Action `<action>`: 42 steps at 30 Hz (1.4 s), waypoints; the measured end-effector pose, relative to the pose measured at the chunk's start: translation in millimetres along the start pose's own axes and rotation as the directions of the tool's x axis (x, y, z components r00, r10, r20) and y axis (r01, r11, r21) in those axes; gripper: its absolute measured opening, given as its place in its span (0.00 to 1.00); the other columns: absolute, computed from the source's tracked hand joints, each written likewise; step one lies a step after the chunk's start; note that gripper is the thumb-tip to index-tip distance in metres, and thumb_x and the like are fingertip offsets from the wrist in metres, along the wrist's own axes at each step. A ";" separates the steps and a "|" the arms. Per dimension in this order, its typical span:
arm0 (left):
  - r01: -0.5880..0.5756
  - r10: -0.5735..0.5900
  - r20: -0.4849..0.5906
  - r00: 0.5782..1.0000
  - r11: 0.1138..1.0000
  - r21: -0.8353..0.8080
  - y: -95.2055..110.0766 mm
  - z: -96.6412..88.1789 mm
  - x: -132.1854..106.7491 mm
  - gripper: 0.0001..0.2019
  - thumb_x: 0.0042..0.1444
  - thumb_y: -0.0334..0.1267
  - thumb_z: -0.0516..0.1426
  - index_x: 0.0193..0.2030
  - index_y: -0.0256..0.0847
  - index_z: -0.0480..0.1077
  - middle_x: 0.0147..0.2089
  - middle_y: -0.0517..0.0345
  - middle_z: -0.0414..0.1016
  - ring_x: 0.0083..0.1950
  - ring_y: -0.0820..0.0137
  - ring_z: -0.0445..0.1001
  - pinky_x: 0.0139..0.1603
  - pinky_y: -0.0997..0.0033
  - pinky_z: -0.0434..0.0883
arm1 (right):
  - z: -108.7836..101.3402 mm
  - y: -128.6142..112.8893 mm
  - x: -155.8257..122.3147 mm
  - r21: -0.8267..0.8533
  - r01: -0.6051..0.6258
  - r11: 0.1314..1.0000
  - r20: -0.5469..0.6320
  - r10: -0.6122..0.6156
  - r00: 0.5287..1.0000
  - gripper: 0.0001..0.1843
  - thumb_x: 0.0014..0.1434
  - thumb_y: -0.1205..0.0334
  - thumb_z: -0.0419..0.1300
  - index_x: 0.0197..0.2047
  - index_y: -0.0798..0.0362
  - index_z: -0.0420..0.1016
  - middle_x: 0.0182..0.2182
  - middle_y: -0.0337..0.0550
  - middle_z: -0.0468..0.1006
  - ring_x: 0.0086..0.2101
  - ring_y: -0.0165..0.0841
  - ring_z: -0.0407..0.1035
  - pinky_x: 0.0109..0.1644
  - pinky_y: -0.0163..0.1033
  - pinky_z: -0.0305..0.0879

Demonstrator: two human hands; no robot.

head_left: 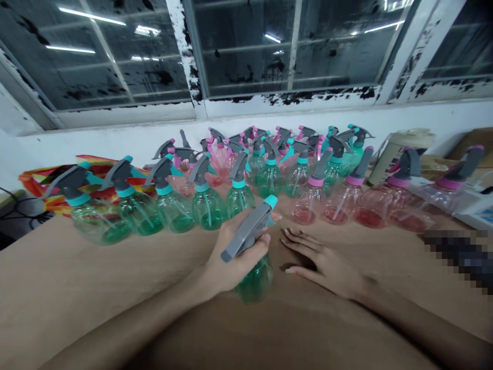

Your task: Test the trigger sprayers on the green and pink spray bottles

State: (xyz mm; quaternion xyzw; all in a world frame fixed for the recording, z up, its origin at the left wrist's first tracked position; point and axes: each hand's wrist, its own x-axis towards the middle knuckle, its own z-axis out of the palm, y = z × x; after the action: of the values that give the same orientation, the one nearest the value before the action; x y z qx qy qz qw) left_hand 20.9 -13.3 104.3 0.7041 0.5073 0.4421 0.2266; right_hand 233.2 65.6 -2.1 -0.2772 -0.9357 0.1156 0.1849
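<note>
My left hand point(234, 257) is wrapped round the neck of a green spray bottle point(254, 282) with a grey and teal trigger head, near the middle of the table's front. To its right, my right hand point(327, 262) lies palm down on the brown table point(154, 288), fingers stretched out and holding nothing. Beyond my left hand, several green spray bottles point(179, 210) stand in a row with teal collars. Past my right hand is a row of clear pink spray bottles point(335, 205) with pink collars. The lower part of the held bottle shows below my fingers.
More spray bottles with pink and teal heads point(285, 139) crowd the back by the wall. A colourful plastic bag point(100, 164) lies behind the left row. A cream container point(404, 149) stands at the back right, and a pixelated dark object point(462, 257) lies at the right edge.
</note>
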 end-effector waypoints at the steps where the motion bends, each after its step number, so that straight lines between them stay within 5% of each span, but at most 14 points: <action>1: -0.007 0.007 -0.012 1.000 1.000 -0.002 0.7 0.9 0.1 0.10 0.52 0.34 0.53 0.42 0.41 0.69 0.30 0.60 0.71 0.27 0.72 0.68 0.33 0.70 0.70 | -0.6 -0.7 -0.1 0.009 0.006 1.000 -0.009 -0.006 1.000 0.32 0.59 0.45 0.52 0.64 0.48 0.54 0.62 0.44 0.58 0.61 0.39 0.50 0.63 0.52 0.52; 15: -0.021 0.021 -0.031 0.999 1.000 0.015 -7.0 4.9 0.0 0.11 0.55 0.33 0.52 0.45 0.43 0.68 0.32 0.59 0.71 0.34 0.69 0.72 0.42 0.67 0.71 | 3.5 -28.0 -2.6 0.118 0.034 0.992 -0.063 -0.027 0.998 0.32 0.58 0.46 0.55 0.62 0.47 0.57 0.59 0.45 0.65 0.58 0.40 0.58 0.59 0.52 0.58; 23: -0.085 0.085 0.002 0.996 0.996 -0.017 -3.6 -0.6 -0.2 0.02 0.54 0.34 0.53 0.31 0.41 0.66 0.30 0.61 0.70 0.31 0.72 0.69 0.34 0.72 0.68 | 2.4 -51.3 -1.2 0.168 -0.049 0.985 -0.037 0.056 0.998 0.38 0.51 0.41 0.59 0.60 0.50 0.55 0.56 0.50 0.67 0.55 0.43 0.62 0.55 0.52 0.63; 30: -0.060 0.060 -0.002 0.998 0.995 -0.078 -6.1 5.0 -1.8 0.13 0.56 0.37 0.54 0.48 0.39 0.67 0.40 0.53 0.74 0.39 0.68 0.73 0.43 0.65 0.71 | -0.3 -73.2 0.0 0.274 -0.120 0.954 -0.118 0.157 0.981 0.39 0.49 0.42 0.61 0.59 0.49 0.53 0.53 0.52 0.69 0.52 0.46 0.65 0.50 0.54 0.65; 42: -0.064 0.063 -0.029 0.998 0.997 -0.038 -9.5 9.8 -2.2 0.16 0.56 0.41 0.55 0.51 0.43 0.67 0.52 0.53 0.73 0.53 0.65 0.71 0.54 0.63 0.68 | 0.6 -112.1 25.8 0.304 -0.146 0.941 -0.307 0.242 0.920 0.35 0.49 0.40 0.59 0.53 0.54 0.59 0.42 0.53 0.72 0.43 0.47 0.68 0.42 0.50 0.67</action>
State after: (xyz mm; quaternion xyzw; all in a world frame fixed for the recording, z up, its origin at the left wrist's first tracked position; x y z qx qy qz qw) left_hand 24.1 -10.4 91.3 0.7091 0.4790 0.4687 0.2191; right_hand 159.5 -11.8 40.3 -0.3565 -0.8320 0.2128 0.3680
